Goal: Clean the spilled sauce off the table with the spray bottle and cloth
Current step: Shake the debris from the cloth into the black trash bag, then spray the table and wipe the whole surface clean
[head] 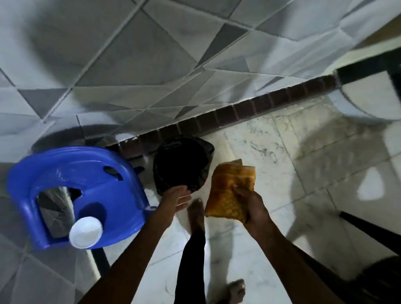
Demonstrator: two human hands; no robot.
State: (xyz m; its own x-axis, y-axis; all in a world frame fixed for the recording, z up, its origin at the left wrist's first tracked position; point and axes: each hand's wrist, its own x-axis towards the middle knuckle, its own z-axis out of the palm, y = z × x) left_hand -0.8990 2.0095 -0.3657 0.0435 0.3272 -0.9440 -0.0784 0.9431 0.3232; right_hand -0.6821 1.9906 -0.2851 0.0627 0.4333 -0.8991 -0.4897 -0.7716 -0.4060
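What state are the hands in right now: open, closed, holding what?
Left hand: open, fingers straight, holding nothing.
Right hand: closed, gripping the orange cloth.

Cnt: 1 cloth [230, 191], 1 blue chair [60, 166], 1 wht cup [86, 232], 1 blk bin bag [181, 162], 2 hands – L hand [176, 197], R hand [254, 210]; 2 bare feet [197, 212].

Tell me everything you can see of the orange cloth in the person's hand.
The cloth is orange-yellow, with a woven, waffle-like checked texture, and looks soft. It is folded or bunched into a rough oblong. The right hand grips its lower edge, fingers curled over the front. It is held in the air above the pale floor, beside the black-lined bin, touching nothing else. Stains cannot be told in this dim light.
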